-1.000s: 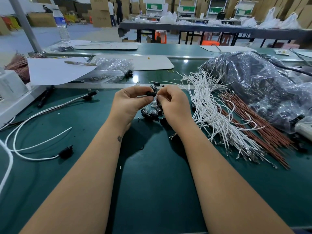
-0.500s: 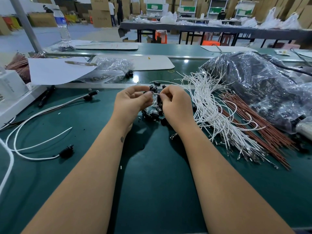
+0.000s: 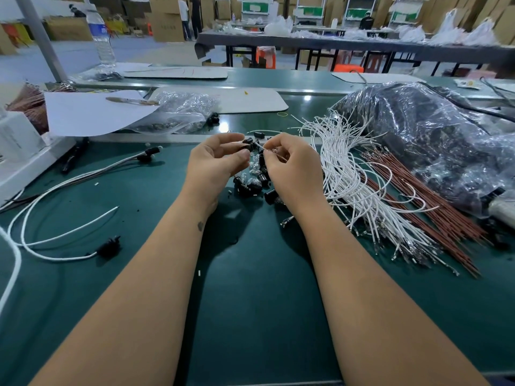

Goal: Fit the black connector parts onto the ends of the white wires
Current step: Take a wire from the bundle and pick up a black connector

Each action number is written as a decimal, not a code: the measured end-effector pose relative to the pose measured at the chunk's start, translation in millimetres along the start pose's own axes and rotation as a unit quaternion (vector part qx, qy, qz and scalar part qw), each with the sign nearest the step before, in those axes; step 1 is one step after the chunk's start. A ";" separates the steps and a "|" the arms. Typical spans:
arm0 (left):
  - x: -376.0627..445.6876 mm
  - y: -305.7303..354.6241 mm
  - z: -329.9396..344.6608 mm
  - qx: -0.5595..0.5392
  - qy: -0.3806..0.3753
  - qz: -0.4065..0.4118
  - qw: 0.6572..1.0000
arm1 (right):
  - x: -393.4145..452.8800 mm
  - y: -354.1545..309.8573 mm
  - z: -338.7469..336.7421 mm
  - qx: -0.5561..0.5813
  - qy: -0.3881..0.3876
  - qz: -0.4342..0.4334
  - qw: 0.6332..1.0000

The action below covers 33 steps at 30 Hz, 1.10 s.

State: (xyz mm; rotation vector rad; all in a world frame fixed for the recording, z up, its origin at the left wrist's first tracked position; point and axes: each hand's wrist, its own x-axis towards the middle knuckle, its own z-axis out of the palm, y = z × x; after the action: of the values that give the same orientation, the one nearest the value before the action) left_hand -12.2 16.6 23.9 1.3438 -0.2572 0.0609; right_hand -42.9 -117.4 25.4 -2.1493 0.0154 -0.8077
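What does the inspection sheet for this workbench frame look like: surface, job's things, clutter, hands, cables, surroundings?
Surface: green mat, small white specks on it.
Job's things: loose black connectors piled between the hands; white wires in a bundle to the right; finished leads to the left.
Clutter: brown wires, clear bag, dark plastic bag, paper sheet.
Hands: left hand pinches a black connector; right hand pinches a white wire end.
Cables: nothing seen besides the wires.
Surroundings: water bottle, cardboard boxes, other benches.
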 end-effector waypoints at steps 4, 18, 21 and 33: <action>0.9 0.1 -1.8 -0.011 0.003 0.009 1.000 | -0.2 0.4 -1.6 -0.037 0.010 0.010 0.999; 1.4 0.0 -1.1 -0.049 -0.021 -0.010 0.999 | -0.7 -2.3 -1.5 -0.033 0.015 0.018 0.999; 2.2 -0.7 -1.5 -0.048 -0.012 -0.008 0.999 | -1.2 -3.3 -1.9 -0.034 0.010 0.012 0.999; 3.5 -2.5 -1.4 0.011 -0.008 0.009 1.000 | 0.2 -2.2 -0.4 0.013 0.004 0.017 1.000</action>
State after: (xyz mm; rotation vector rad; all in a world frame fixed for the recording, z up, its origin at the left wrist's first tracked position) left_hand -8.1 17.0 22.0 1.3651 -0.2824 0.0687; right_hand -43.5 -116.2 27.2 -2.1168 0.0442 -0.7925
